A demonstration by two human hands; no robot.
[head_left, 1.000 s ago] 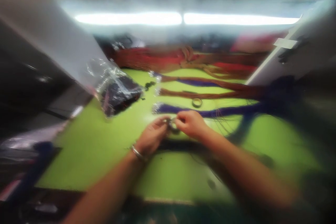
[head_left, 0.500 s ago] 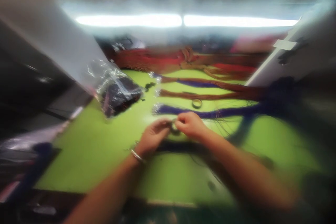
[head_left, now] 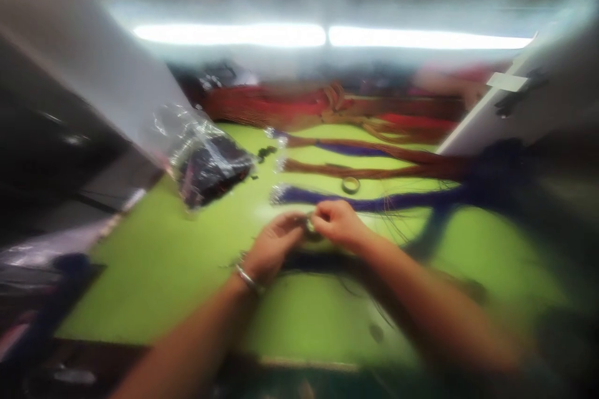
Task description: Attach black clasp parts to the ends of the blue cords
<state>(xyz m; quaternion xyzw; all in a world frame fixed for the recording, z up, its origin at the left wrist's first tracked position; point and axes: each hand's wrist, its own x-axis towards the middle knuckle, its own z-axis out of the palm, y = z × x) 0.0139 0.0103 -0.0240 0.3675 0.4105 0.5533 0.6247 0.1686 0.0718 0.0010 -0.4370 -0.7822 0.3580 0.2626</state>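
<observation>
My left hand [head_left: 272,244], with a bracelet [head_left: 248,278] on its wrist, is closed with its fingertips on a small dark roll of tape [head_left: 310,226]. From the other side, my right hand [head_left: 340,222] pinches at the same roll, its fingers bent tight. Both hands meet just above the green tabletop [head_left: 187,274]. Below them lies a dark bundle of wires [head_left: 318,262], partly covered by my hands and right forearm. Beyond my right hand runs a blue wire bundle [head_left: 365,204] with pale connectors [head_left: 279,194] at its left end. Fine detail between my fingertips is blurred.
Another tape roll [head_left: 350,185] lies between the blue bundle and a brown wire bundle [head_left: 355,171]. A clear plastic bag [head_left: 213,165] of dark parts sits at left, small black pieces [head_left: 266,152] beside it. Red-brown wires [head_left: 281,103] lie along the back. Panels stand on both sides.
My hands keep nearly the same place and grip on the tape roll. A blurred shape, perhaps another person's arm, shows at the back right.
</observation>
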